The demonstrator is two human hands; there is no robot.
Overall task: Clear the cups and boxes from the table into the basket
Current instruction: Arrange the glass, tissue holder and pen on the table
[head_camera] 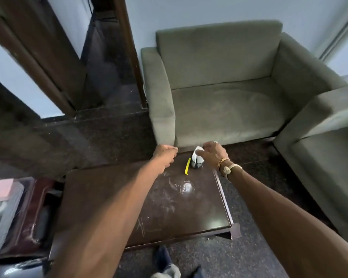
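Note:
A small white cup (196, 157) with a dark lower part stands near the far edge of the dark wooden table (129, 207). My right hand (213, 153) arches over the cup from the right. Its fingers are spread and curved above the rim and the thumb lies at the white rim; a firm grip does not show. My left hand (165, 155) hovers over the table's far edge, left of the cup, with fingers loosely curled and nothing in it. The basket (14, 213) sits low at the left and holds a pink box (2, 188) and white round items.
A thin yellow strip (187, 166) lies on the table just left of the cup. A grey armchair (219, 101) stands right behind the table and a second one (319, 157) to the right. Ring marks and glare (186, 186) show on the tabletop.

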